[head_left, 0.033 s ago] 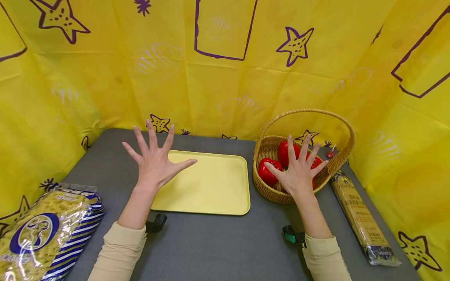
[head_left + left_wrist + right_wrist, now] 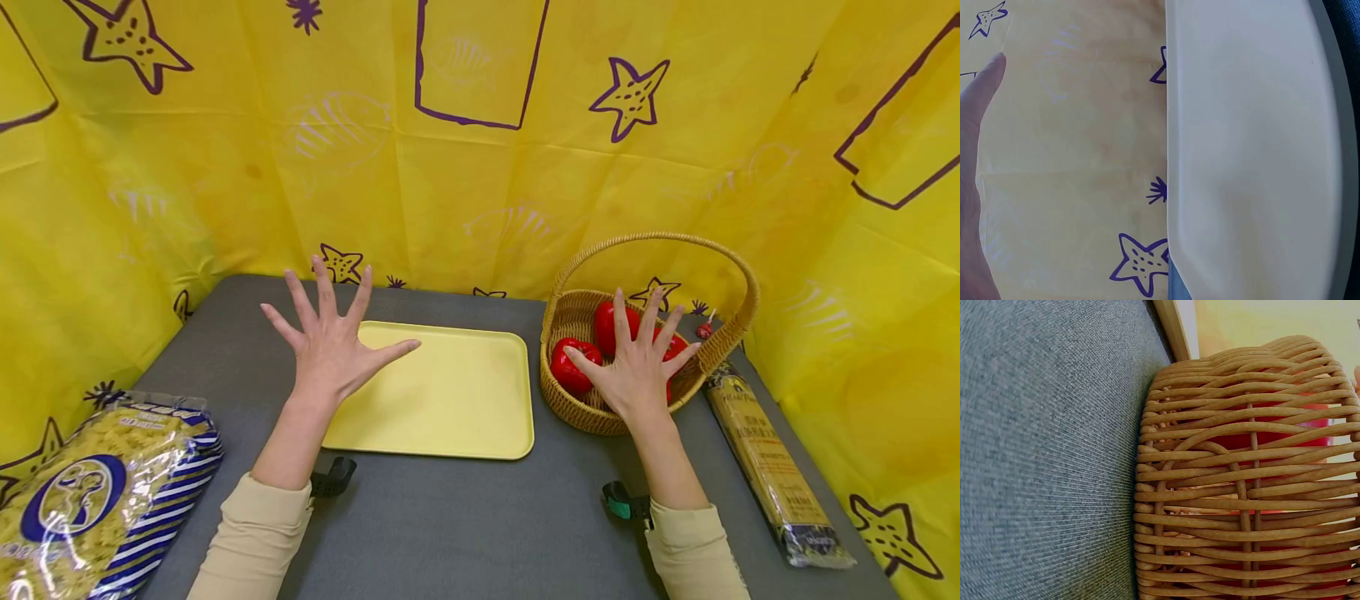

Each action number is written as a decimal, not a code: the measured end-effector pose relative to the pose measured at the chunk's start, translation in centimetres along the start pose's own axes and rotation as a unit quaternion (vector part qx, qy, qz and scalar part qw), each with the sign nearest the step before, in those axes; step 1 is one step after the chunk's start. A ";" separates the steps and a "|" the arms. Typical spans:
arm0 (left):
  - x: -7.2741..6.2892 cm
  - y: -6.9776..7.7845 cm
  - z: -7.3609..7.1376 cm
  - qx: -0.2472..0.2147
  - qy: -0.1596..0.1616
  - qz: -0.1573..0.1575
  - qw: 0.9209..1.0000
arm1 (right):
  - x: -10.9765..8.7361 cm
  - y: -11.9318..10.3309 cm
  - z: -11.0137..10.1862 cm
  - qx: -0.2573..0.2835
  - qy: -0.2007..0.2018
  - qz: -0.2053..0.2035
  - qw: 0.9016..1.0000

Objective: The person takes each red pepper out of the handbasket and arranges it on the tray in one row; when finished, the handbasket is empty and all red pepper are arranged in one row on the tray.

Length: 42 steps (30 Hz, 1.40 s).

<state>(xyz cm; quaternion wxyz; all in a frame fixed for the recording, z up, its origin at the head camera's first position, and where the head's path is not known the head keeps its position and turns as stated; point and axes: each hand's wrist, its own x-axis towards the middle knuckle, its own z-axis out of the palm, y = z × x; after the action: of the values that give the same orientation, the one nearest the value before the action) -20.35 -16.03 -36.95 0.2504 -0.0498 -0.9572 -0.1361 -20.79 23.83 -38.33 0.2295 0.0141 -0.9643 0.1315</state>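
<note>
My left hand is spread wide, its fingers straight, and overlaps the left end of a pale yellow rectangular tray in the head view. Nothing is in it. In the left wrist view only the edge of that hand shows, with the tray filling the right side. My right hand, also spread and holding nothing, is in front of a wicker basket with a tall handle. Inside are several glossy red, rounded vegetables, partly hidden by the hand. The basket's woven side fills much of the right wrist view.
A large bag of pasta lies at the front left of the grey table. Along the right edge lies a long packet of spaghetti. A small red object shows behind the basket handle. Yellow patterned cloth surrounds the table.
</note>
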 end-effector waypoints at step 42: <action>-2.3 -5.3 2.1 -0.355 -0.221 -0.126 0.899 | 1.0 0.3 -2.2 0.129 -0.234 -0.124 0.956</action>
<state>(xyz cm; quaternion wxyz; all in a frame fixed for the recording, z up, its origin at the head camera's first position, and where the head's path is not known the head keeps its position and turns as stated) -20.20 -20.57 -41.13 -0.0216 -0.0430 -0.8743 -0.4829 -20.71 24.70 -36.03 0.0087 0.1939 -0.9564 0.2185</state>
